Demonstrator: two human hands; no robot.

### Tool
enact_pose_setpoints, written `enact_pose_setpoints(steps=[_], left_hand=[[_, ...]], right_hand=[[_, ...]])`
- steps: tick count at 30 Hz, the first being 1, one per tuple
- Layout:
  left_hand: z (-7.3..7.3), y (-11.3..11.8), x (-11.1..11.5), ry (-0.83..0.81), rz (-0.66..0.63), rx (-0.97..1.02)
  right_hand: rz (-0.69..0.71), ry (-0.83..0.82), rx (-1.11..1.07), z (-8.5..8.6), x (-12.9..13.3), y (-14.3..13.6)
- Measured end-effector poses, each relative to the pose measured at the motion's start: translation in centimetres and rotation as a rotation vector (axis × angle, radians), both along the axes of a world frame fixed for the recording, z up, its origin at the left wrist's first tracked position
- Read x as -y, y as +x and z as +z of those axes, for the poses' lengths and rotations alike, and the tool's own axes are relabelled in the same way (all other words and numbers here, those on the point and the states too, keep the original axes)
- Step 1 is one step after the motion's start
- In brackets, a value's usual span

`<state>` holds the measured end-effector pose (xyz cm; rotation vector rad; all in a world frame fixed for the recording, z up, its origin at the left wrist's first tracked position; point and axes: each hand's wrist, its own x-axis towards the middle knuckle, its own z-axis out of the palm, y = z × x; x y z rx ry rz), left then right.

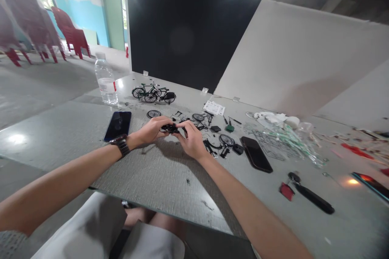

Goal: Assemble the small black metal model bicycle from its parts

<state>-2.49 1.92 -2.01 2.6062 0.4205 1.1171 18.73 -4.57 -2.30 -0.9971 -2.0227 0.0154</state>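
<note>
Just above the table, my left hand [156, 128] is closed on a small black model bicycle part [169, 128], partly covered by my fingers. My right hand [191, 139] pinches the other end of the same part. Two assembled model bicycles, one with a green frame [143, 89] and one black [160, 96], stand upright behind my hands. A loose model wheel [154, 113] lies just beyond my left hand. To the right of my right hand are another wheel [227, 140], a black piece [238, 149], and a green piece [229, 128].
A water bottle [106, 83] and a phone [118, 125] are on the left. At right lie a second phone [257, 154], clear plastic wrapping [299, 139], and a black-handled tool [314, 198]. Paper sheets [214, 108] lie near the upright black panel [185, 28].
</note>
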Motion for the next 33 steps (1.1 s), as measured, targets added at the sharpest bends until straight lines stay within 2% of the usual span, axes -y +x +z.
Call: enact_pose_setpoints(steps=[7,13,17,23,29,33], left_hand=[[0.10,0.43,0.46,-0.087,0.043,0.150],[0.18,0.66,0.47,-0.089,0.044,0.212],[0.34,0.54,0.42,-0.066,0.062,0.183],[-0.10,0.38,-0.16,0.001,0.051,0.121],[0.07,0.58,-0.09,-0.007,0.182,0.182],[-0.12,0.60,-0.09,-0.008,0.158,0.138]], right_hand=[[-0.083,-0.020,-0.091,-0.23,-0.03,-0.16],[-0.096,0.075,-0.078,-0.06,0.00,-0.21],[-0.138,0.112,-0.058,-0.07,0.05,-0.02],[-0.128,0.127,-0.048,-0.09,0.18,-0.12],[-0.194,0.169,-0.096,-0.04,0.08,0.02],[-0.173,0.198,-0.087,-0.10,-0.13,0.30]])
